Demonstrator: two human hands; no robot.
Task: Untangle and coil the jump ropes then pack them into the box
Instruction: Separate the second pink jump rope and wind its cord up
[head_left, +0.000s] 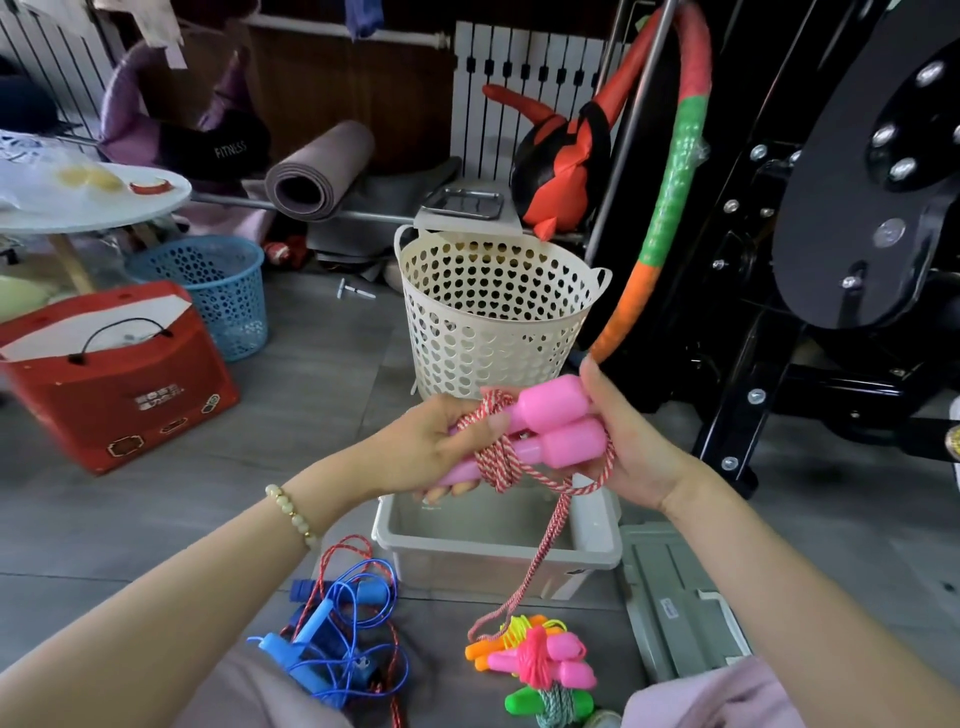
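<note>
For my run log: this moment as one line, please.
step: coiling | left hand: grips pink handles | right hand: holds handle ends | red-white rope: tail hangs to floor | box: open below hands

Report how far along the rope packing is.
Done: three wound bundles lie on the floor. In hand: left hand and right hand wrap the striped cord round the pink handles, tail hanging loose. Left: the blue tangle, and packing; no rope shows in the box.

glossy pink plastic handles (550, 421), braided rope (498, 457), smooth translucent plastic box (498, 556).
</note>
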